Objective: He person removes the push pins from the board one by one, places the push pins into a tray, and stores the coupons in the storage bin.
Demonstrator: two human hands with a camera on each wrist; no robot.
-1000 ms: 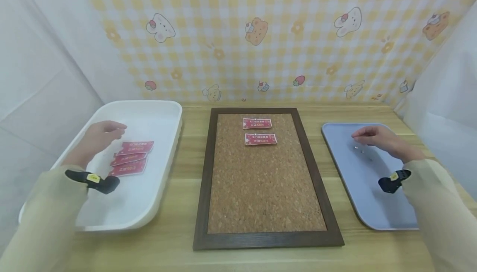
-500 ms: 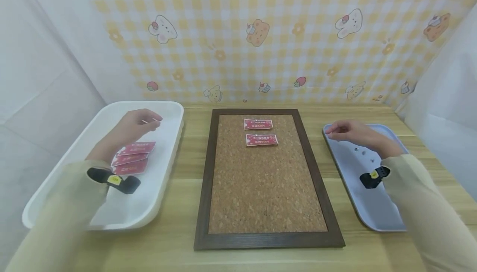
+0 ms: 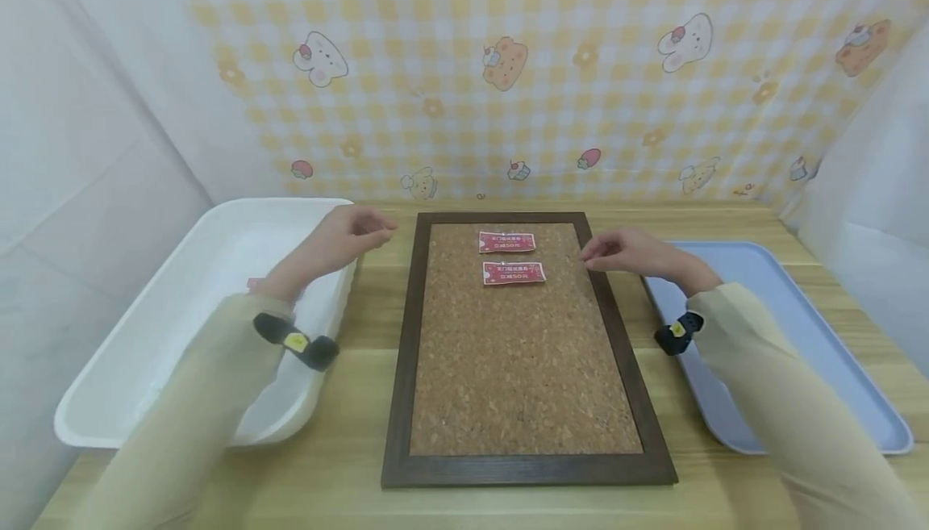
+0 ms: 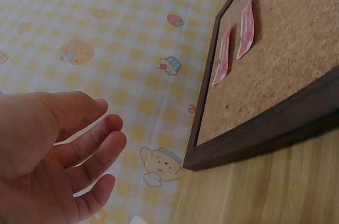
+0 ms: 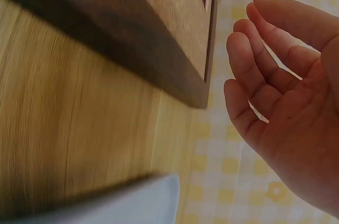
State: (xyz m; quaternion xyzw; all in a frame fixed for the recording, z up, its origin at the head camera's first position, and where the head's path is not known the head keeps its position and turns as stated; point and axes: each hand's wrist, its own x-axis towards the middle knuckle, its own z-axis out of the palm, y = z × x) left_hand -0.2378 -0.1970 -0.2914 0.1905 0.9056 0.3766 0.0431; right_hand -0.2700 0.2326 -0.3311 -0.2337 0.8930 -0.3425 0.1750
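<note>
A cork board point(image 3: 517, 369) in a dark wooden frame lies on the table, with two red coupons, an upper one point(image 3: 506, 242) and a lower one point(image 3: 514, 273), fixed near its top. My left hand point(image 3: 341, 239) hovers over the white tray's right rim, left of the board. Its fingers bend loosely with nothing between them in the left wrist view. Over the board's upper right frame edge is my right hand point(image 3: 630, 252), likewise holding nothing; the right wrist view shows its relaxed fingers point(image 5: 244, 62) beside the frame.
The white tray point(image 3: 80, 417) stands at left; my left forearm mostly hides the coupons in it. A blue tray point(image 3: 864, 393) stands at right, partly under my right sleeve. A checked cloth point(image 3: 435, 46) hangs behind the wooden table point(image 3: 348, 449).
Both hands have moved inward, the left rightward from above the coupons in the white tray, the right leftward from the blue tray to the board's edge. The coupons on the board have not moved.
</note>
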